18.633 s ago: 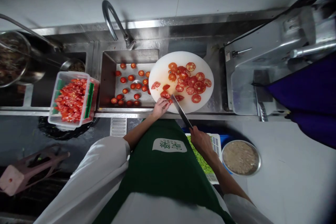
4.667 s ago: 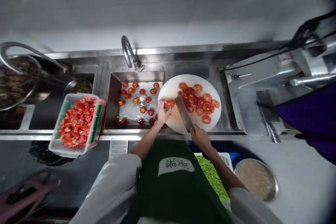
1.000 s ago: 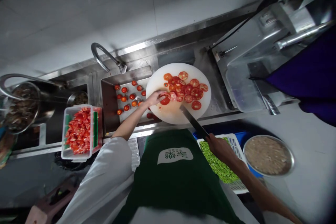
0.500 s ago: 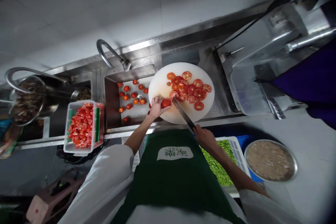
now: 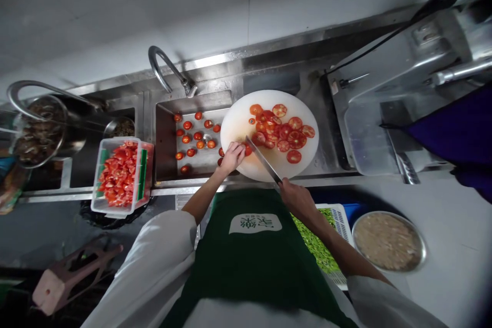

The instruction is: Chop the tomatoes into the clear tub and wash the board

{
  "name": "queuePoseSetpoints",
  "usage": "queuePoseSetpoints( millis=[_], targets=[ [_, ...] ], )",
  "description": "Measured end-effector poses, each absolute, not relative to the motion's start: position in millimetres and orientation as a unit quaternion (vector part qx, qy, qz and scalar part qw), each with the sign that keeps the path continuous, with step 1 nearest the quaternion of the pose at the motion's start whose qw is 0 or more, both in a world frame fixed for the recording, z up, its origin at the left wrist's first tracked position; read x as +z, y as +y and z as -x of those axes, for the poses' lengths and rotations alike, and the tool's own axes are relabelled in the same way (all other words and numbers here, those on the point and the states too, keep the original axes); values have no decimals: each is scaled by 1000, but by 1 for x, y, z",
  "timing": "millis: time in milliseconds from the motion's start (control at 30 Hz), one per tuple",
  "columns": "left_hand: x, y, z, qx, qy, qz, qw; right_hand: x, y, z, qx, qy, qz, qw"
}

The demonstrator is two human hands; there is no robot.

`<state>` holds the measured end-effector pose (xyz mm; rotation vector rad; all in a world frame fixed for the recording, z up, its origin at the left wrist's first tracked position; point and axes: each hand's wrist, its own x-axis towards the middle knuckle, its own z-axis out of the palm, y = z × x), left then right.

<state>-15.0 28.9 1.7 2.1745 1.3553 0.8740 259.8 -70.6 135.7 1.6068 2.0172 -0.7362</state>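
The left hand [image 5: 231,155] pins a soft, slippery tomato [image 5: 248,149] by its sides; the right hand [image 5: 295,198] grips the knife [image 5: 263,160].

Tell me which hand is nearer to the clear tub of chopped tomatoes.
Left. The left hand rests on the cutting board, across the sink from the tub of chopped tomatoes; the right hand grips the knife farther right.

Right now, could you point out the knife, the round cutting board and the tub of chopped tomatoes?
knife [image 5: 263,160], head view, middle of the blade.
round cutting board [image 5: 235,122], head view, bare white left part.
tub of chopped tomatoes [image 5: 99,206], head view, its clear near rim.
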Motion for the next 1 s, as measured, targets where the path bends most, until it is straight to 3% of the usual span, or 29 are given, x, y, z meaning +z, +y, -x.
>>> queuePoseSetpoints(
  millis=[367, 600, 733, 867, 1000],
  targets=[
    [0, 31, 17, 306, 494, -783, 220, 133, -6, -207, -304, 740, -568, 196],
    [18, 40, 28, 256, 507, -778, 268, 134, -90, -284, -324, 704, -572, 268],
    [33, 79, 42, 158, 380, -838, 359, 139, -127, -328, -314, 694, -587, 275],
    [25, 99, 38, 112, 330, -843, 411, 128, -121, -308, -301, 676, -623, 254],
    [7, 64, 20, 176, 452, -785, 384, 110, -102, -261, -298, 676, -639, 215]
  ],
)
